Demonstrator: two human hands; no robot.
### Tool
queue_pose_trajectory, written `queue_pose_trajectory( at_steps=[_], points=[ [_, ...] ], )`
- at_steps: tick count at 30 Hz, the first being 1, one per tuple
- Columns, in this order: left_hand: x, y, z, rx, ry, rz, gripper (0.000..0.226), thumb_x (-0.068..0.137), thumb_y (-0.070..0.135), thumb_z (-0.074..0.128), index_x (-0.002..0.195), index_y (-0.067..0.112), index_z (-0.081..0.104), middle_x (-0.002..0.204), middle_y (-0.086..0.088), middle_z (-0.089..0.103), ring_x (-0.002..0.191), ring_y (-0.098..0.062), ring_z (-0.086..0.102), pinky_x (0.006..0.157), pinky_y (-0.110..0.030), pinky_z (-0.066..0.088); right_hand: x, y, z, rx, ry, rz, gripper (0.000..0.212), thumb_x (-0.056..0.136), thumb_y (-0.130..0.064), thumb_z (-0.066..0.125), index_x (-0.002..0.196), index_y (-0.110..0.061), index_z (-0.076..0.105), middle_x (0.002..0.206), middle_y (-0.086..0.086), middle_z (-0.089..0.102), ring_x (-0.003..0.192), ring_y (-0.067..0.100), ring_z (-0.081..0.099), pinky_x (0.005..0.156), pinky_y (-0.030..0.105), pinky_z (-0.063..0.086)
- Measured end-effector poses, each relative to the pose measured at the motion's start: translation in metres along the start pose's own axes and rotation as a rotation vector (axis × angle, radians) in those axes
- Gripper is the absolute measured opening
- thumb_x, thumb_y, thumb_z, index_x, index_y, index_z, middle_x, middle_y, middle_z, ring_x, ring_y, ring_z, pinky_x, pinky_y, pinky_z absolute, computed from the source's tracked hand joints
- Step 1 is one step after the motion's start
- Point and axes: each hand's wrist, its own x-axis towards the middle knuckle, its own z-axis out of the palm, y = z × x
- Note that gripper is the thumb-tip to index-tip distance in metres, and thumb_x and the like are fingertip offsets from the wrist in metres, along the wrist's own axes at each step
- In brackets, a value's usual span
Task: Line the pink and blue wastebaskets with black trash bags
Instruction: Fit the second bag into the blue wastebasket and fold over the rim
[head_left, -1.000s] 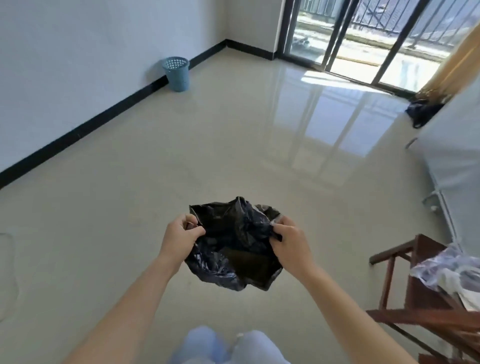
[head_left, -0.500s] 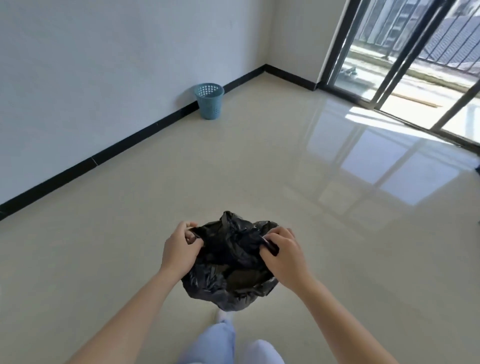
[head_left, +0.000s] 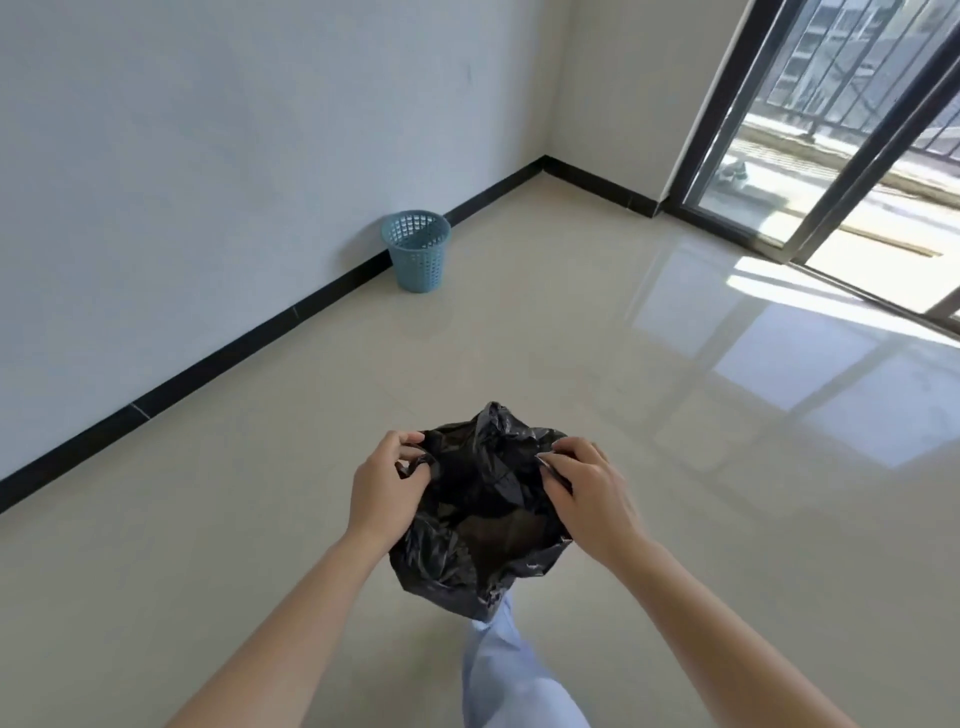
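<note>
a crumpled black trash bag (head_left: 478, 514) is held in the near middle of the scene, above the pale floor (head_left: 623, 415), its mouth pulled partly apart. the left hand (head_left: 384, 493) is pinched shut on the bag's left rim, and the right hand (head_left: 587, 493) is curled closed on the right rim (thumbs and fingertips are pressed into the film). the blue wastebasket (head_left: 416, 250) stands far off to the left against the wall (head_left: 208, 156), well apart from the bag and seemingly unlined; no pink wastebasket is seen. the step in hand is judged to be the opening of the bag. next, the bag would need to be carried over and its rim folded over the basket's.
</note>
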Motion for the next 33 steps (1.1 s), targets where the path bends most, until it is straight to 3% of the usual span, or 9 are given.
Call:
queue_pose_trajectory(
  at_steps=[4,9,14,18,22,28,33],
  points=[
    [0.120,0.030,0.015,0.004,0.022,-0.051,0.019,0.079,0.006,0.064,0.087,0.022,0.057,0.086,0.007,0.065,0.088,-0.015,0.060,0.067,-0.015,0.037,0.125,0.028,-0.011,0.049,-0.014,0.060,0.021,0.092,-0.019,0.055,0.105,-0.013,0.070,0.105,0.002,0.063,0.096,0.024,0.060,0.077,0.027,0.042],
    [0.245,0.065,0.010,0.026,0.112,-0.083,0.014,0.082,0.004,0.057,0.076,0.015,0.062,0.078,0.005,0.063,0.074,-0.021,0.057,0.062,-0.025,0.041,0.268,0.028,-0.018,0.065,-0.069,0.009,0.014,0.091,-0.017,0.054,0.102,-0.015,0.062,0.103,0.000,0.060,0.096,0.022,0.055,0.075,0.025,0.035],
    [0.372,0.076,0.008,0.004,0.204,-0.107,0.033,0.091,0.002,0.041,0.088,0.014,0.071,0.088,-0.001,0.069,0.070,-0.020,0.057,0.074,-0.036,0.049,0.402,0.026,0.002,0.085,-0.089,-0.031,0.011,0.090,-0.016,0.055,0.099,-0.016,0.061,0.101,-0.001,0.059,0.092,0.020,0.055,0.072,0.025,0.037],
    [0.484,0.074,0.004,0.016,0.212,-0.111,0.032,0.093,0.004,0.040,0.099,0.012,0.071,0.101,0.002,0.065,0.093,-0.013,0.055,0.087,-0.029,0.044,0.519,0.029,0.031,0.092,-0.101,-0.061,0.011,0.090,-0.015,0.055,0.099,-0.016,0.060,0.104,-0.004,0.058,0.086,0.015,0.051,0.069,0.024,0.036],
    [0.607,0.068,-0.012,0.023,0.118,-0.127,0.023,0.090,0.023,0.054,0.107,0.016,0.068,0.110,0.000,0.067,0.105,-0.016,0.059,0.089,-0.028,0.044,0.641,0.028,0.062,0.100,-0.093,-0.011,0.011,0.089,-0.013,0.055,0.099,-0.014,0.060,0.105,0.000,0.059,0.090,0.023,0.057,0.070,0.029,0.040],
    [0.772,0.078,-0.042,0.169,-0.177,-0.195,0.065,0.081,0.036,0.065,0.139,0.017,0.042,0.137,-0.001,0.046,0.126,-0.020,0.046,0.101,-0.030,0.036,0.809,0.006,0.094,0.083,-0.085,-0.037,0.008,0.087,-0.008,0.057,0.094,-0.010,0.060,0.105,0.002,0.059,0.089,0.023,0.057,0.072,0.031,0.047],
    [0.866,0.076,-0.043,0.116,-0.323,-0.261,0.075,0.082,0.038,0.062,0.146,0.019,0.027,0.151,0.000,0.031,0.135,-0.019,0.036,0.110,-0.034,0.032,0.910,-0.003,0.116,0.060,-0.121,-0.089,0.006,0.086,-0.006,0.059,0.091,-0.009,0.061,0.111,0.002,0.059,0.096,0.021,0.057,0.076,0.023,0.042]
  ],
)
